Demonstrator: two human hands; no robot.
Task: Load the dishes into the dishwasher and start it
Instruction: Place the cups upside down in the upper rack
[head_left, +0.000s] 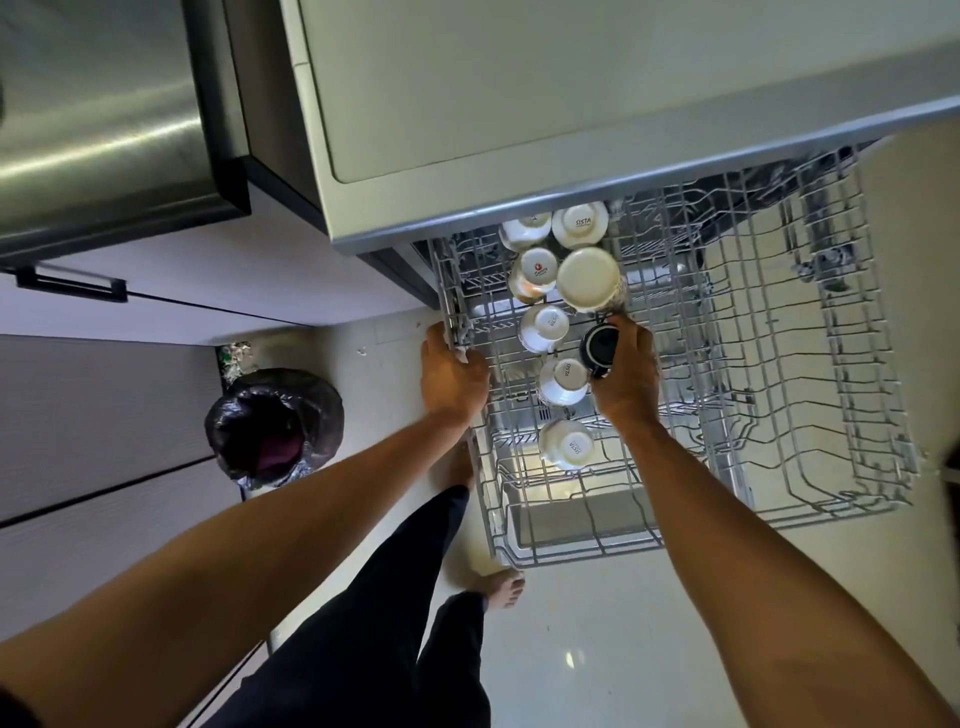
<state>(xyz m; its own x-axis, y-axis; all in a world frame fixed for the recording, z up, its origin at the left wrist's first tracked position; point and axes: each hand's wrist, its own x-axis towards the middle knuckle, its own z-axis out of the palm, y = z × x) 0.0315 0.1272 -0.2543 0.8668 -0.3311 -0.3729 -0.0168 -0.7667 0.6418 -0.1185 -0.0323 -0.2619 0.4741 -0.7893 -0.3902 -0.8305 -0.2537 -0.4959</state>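
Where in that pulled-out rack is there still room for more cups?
The wide right part of the rack, from the white cups across to its right wall, is bare wire. So is the near end, between the nearest white cup and the front rim. The left side is crowded: upturned white cups, and the right hand holding a dark cup.

White cups (563, 382) sit upside down in the pulled-out wire rack (779, 364) beside a dark mug (600, 348).
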